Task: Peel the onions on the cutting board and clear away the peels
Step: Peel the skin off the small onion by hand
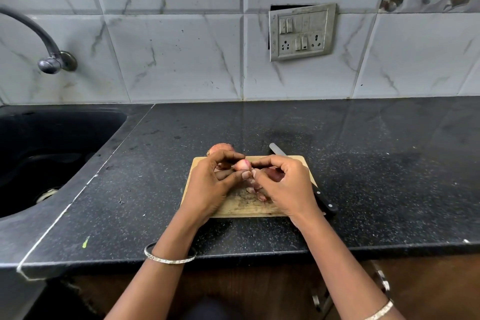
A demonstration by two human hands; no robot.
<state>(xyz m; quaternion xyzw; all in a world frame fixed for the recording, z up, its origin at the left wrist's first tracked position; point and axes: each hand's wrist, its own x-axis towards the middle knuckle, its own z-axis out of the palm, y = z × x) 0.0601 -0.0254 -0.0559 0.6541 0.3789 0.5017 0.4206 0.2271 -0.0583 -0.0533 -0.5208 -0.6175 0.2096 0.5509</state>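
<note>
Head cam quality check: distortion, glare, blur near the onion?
Head view: fisheye bows the countertop front edge and tile lines; wall reflections sheen the countertop behind the cutting board; held onion is sharp but mostly hidden by left hand and right hand.

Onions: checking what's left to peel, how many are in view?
2: a small onion pinched between the left hand and right hand; a larger onion behind the left hand at the cutting board's far edge. Hands may hide more.

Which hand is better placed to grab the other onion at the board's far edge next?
Left. The whole onion lies just past the left hand, by the far-left corner of the cutting board; the right hand is farther off, beside the knife.
</note>
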